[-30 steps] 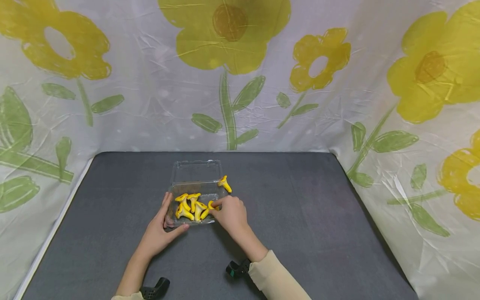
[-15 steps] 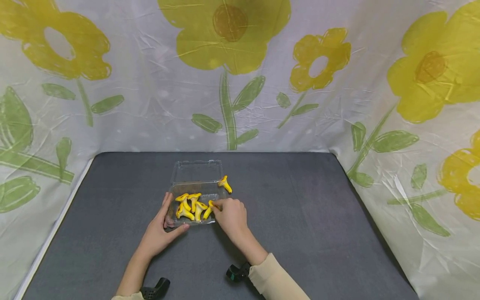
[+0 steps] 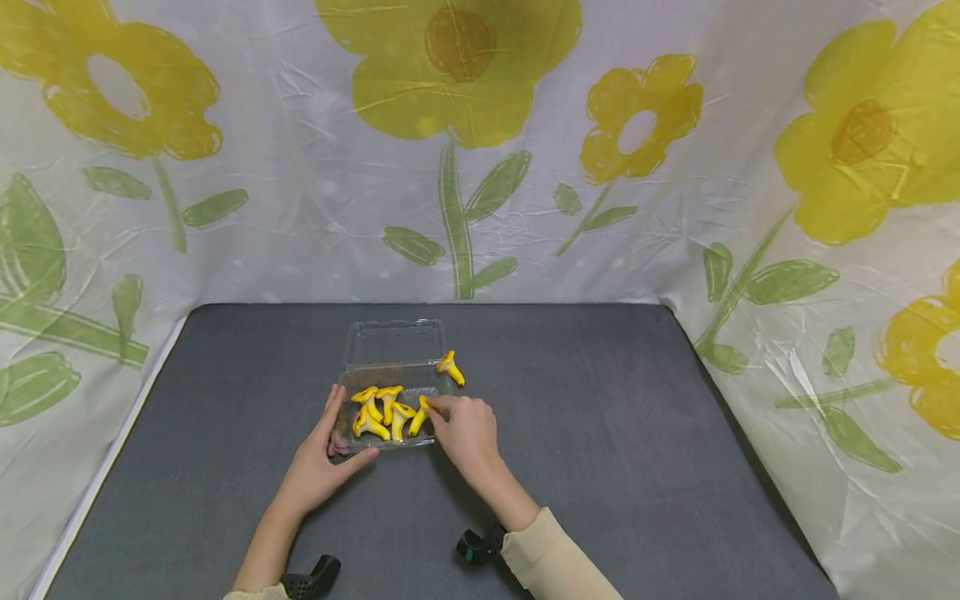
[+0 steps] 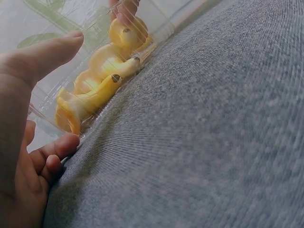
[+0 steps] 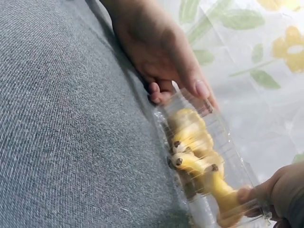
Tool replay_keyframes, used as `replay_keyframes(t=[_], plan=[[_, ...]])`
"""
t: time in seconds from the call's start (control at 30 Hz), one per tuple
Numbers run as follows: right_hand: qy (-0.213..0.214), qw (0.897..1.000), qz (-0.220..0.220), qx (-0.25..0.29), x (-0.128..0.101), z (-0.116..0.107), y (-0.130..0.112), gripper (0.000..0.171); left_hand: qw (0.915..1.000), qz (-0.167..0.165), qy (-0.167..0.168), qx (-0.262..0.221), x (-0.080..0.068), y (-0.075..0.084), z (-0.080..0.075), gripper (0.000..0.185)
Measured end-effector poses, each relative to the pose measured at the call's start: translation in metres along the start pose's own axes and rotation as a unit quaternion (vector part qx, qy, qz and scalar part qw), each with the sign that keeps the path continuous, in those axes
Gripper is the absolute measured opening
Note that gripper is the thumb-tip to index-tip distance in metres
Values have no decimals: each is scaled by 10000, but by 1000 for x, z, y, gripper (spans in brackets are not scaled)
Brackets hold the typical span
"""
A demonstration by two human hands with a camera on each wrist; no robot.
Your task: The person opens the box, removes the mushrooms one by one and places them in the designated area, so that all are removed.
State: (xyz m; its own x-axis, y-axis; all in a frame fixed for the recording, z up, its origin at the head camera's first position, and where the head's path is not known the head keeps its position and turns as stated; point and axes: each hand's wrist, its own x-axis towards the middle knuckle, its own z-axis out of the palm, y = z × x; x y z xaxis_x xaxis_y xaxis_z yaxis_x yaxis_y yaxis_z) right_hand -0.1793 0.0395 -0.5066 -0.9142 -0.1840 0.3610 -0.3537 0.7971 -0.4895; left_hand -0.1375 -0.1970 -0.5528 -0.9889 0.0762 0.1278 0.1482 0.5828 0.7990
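Observation:
An open clear plastic clamshell box [image 3: 420, 375] lies on the dark table, holding several yellow chanterelle mushrooms [image 3: 369, 425]. My left hand [image 3: 318, 462] grips its near left corner, thumb along the front and fingers at the left side. At the box's right end, my right hand [image 3: 467, 429] pinches one chanterelle [image 3: 420, 417], its stem slanting down to the near left. That mushroom shows in the right wrist view between the right fingertips [image 5: 244, 194], inside the clear wall. One more chanterelle [image 3: 451, 367] rests at the box's far right corner, near the hinge.
The box's lid [image 3: 396, 340] is folded back, away from me. A dark grey cloth covers the table [image 3: 600, 433]. Behind and beside it hangs a white sheet [image 3: 315, 208] printed with yellow flowers. Black wrist devices [image 3: 480, 546] sit below both hands.
The chanterelle in my right fingers has turned and lifted slightly, showing more of its stem. The right hand has shifted a little to the right. My left hand and the box stay put.

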Motion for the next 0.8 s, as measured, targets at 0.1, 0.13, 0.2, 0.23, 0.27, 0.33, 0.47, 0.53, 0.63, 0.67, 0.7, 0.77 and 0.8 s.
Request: replay_keyframes(t=[0.1,0.13,0.2,0.23,0.27,0.33,0.47,0.53,0.63,0.67,0.7,0.77,0.8], plan=[[75,9998,-119,120,1,-2,3,14,10000,-8,6,-38,0,0,0,108],[91,9997,-140,182,1,-2,4,14,10000,-8,11,-46,1,0,0,109],[124,9991,-161,381,3,-4,8,15,10000,-2,8,-40,1,0,0,109],[134,9985,-156,502,4,-4,10,15,10000,1,3,-20,0,0,0,109],[149,9980,-140,604,4,-5,13,15,10000,-1,0,-13,0,-1,1,109],[173,9964,-135,823,5,-6,17,15,10000,-14,-15,1,0,-1,1,109],[220,9931,-227,1133,5,-8,23,15,10000,-40,-4,37,0,-1,1,109],[251,9912,-282,1268,5,-9,24,16,10000,-26,3,39,0,-1,1,109],[279,9875,-302,1522,4,-10,26,16,10000,9,30,16,0,-1,1,109],[271,9860,-278,1620,3,-11,26,16,10000,11,31,3,0,-1,2,109],[261,9843,-246,1728,3,-12,27,16,10000,1,31,-5,0,-1,2,109],[243,9810,-159,1917,2,-13,28,16,10000,-15,35,25,0,0,2,109],[251,9796,-109,1991,2,-14,28,16,10000,-21,40,28,0,0,2,109]])
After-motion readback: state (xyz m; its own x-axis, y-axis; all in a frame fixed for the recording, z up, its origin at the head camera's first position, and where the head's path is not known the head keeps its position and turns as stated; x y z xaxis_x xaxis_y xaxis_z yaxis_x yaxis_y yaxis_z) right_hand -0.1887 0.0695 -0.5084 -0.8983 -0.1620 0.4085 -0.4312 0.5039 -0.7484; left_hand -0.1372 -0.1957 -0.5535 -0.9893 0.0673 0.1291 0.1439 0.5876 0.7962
